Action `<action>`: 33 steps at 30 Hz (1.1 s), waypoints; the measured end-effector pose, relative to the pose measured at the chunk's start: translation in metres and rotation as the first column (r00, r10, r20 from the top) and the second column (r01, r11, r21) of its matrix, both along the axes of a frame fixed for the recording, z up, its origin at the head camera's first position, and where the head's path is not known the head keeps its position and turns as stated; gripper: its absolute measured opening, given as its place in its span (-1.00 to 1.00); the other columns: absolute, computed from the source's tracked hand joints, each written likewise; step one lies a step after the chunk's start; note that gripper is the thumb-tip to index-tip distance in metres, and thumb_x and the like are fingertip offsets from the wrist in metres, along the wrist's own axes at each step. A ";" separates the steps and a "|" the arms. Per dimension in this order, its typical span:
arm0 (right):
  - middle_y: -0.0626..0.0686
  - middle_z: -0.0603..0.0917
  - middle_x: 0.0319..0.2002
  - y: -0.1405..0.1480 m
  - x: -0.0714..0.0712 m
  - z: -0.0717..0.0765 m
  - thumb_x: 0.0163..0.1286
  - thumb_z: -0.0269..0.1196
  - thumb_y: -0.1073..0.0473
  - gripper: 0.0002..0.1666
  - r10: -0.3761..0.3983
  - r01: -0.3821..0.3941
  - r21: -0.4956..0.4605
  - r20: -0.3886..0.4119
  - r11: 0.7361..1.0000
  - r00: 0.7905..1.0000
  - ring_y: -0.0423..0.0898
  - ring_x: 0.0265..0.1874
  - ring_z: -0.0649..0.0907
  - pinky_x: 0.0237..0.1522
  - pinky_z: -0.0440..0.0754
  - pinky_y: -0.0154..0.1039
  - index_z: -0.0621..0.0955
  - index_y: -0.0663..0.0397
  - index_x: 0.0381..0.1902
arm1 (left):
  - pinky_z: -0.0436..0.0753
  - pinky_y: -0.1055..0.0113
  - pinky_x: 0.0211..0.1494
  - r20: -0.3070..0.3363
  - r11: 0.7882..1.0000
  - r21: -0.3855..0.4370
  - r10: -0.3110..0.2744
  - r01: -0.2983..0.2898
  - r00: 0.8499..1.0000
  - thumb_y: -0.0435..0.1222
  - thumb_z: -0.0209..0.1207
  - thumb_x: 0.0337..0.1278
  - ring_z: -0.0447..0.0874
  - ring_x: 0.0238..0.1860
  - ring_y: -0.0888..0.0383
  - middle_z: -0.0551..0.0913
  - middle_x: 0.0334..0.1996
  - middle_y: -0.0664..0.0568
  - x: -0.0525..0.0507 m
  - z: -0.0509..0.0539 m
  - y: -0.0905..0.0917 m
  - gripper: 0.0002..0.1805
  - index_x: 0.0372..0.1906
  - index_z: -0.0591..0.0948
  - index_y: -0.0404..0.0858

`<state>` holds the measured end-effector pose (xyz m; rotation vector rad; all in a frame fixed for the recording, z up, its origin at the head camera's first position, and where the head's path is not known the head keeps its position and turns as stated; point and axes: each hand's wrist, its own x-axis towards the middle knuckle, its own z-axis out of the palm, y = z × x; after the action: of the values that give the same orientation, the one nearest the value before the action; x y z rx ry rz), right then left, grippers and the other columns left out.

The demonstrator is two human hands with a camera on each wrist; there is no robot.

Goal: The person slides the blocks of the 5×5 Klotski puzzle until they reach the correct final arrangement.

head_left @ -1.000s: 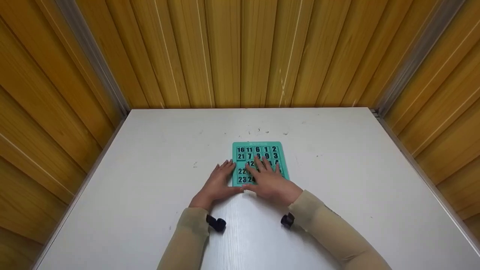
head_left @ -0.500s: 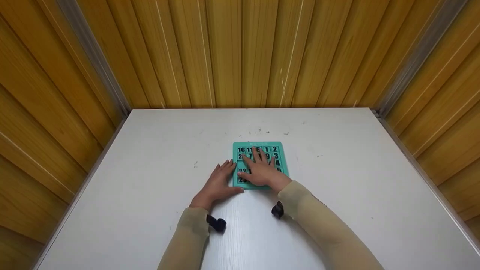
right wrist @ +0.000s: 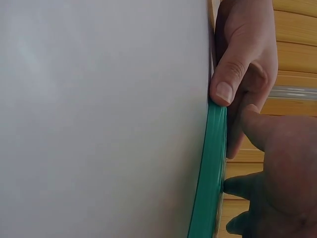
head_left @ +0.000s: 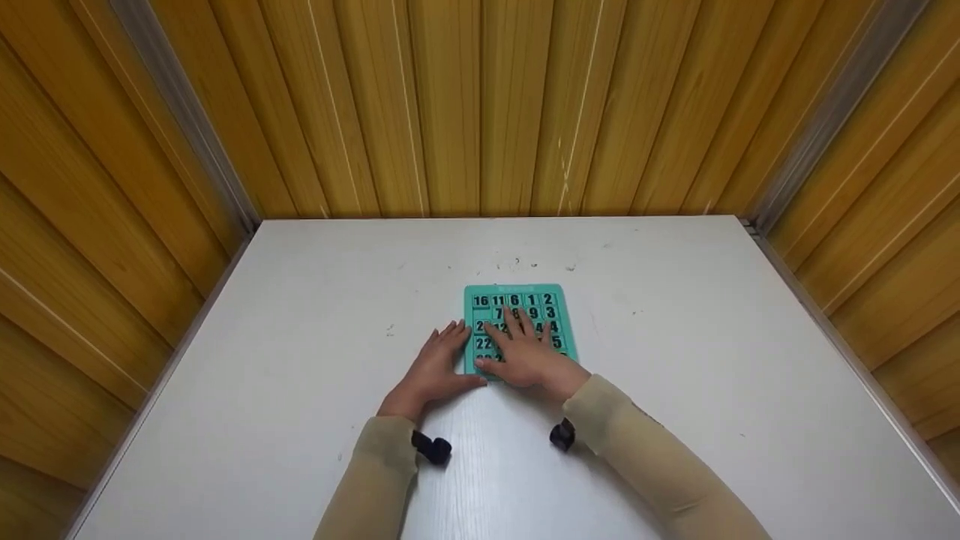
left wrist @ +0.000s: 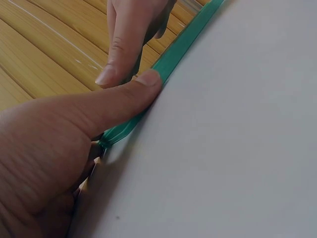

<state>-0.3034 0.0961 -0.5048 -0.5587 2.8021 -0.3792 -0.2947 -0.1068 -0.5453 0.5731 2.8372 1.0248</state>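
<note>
A green number slide puzzle [head_left: 512, 289] with black numerals lies flat on the white table. My left hand [head_left: 437, 365] holds its near left corner, thumb along the front edge and fingers against the left side. Over the lower tiles spreads my right hand [head_left: 531, 361], its fingertips on or just above them and its index finger by a tile in the left column. The gap shows in that column, second row, under the 16 tile [head_left: 481, 301]. Several tiles are hidden beneath the right hand. In the left wrist view, the left thumb [left wrist: 119, 101] presses the puzzle's green edge [left wrist: 181, 47].
The white table [head_left: 345, 277] spreads on all sides of the puzzle, with small dark marks beyond it. Wood-patterned panels [head_left: 480, 105] wall in the back and both sides. Both wrists carry small black cameras [head_left: 433, 448] under beige sleeves.
A tile in the left column, the 21, has slid one row toward me, so the gap moved up to the second row. My right hand went forward, then slightly back. The left hand stayed put.
</note>
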 end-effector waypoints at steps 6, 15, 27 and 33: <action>0.18 -0.26 0.70 0.001 0.007 0.003 0.50 0.01 -0.46 -0.04 0.010 -0.010 -0.013 0.012 1.000 1.000 0.28 0.67 -0.25 0.55 -0.28 0.57 0.07 -0.23 0.67 | -0.09 -0.02 0.77 -0.011 1.000 -0.004 -0.001 0.001 1.000 0.03 0.49 0.05 0.02 0.68 -0.07 0.23 0.61 -0.14 0.000 0.000 0.000 0.05 0.58 0.28 -0.27; 0.18 -0.26 0.70 0.001 -0.005 0.007 0.50 0.00 -0.47 -0.02 -0.008 0.008 -0.016 -0.004 1.000 1.000 0.27 0.67 -0.23 0.54 -0.25 0.58 0.07 -0.18 0.68 | -0.08 -0.02 0.77 0.000 1.000 -0.005 0.005 -0.005 1.000 0.05 0.48 0.05 0.01 0.68 -0.06 0.22 0.62 -0.12 0.000 0.001 0.000 0.06 0.58 0.27 -0.26; 0.17 -0.29 0.70 -0.009 -0.039 0.002 0.51 -0.04 -0.48 -0.02 -0.079 0.079 0.006 -0.004 0.997 0.997 0.28 0.67 -0.24 0.54 -0.22 0.59 0.01 -0.23 0.69 | -0.09 -0.03 0.77 0.010 1.000 0.010 0.002 -0.003 1.000 0.08 0.47 0.07 0.00 0.69 -0.05 0.19 0.63 -0.09 0.001 0.001 -0.001 0.05 0.59 0.26 -0.23; 0.17 -0.29 0.70 -0.010 -0.038 -0.001 0.51 -0.05 -0.48 -0.03 -0.072 0.072 0.012 -0.006 0.997 0.997 0.29 0.67 -0.24 0.54 -0.24 0.59 0.02 -0.24 0.69 | -0.08 -0.05 0.77 0.000 1.000 0.013 -0.005 0.005 1.000 0.05 0.48 0.07 0.00 0.68 -0.07 0.20 0.62 -0.12 0.002 0.001 -0.002 0.04 0.58 0.28 -0.26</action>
<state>-0.3411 0.0865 -0.5053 -0.4575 2.8335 -0.3750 -0.2928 -0.1084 -0.5441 0.5807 2.8292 1.0432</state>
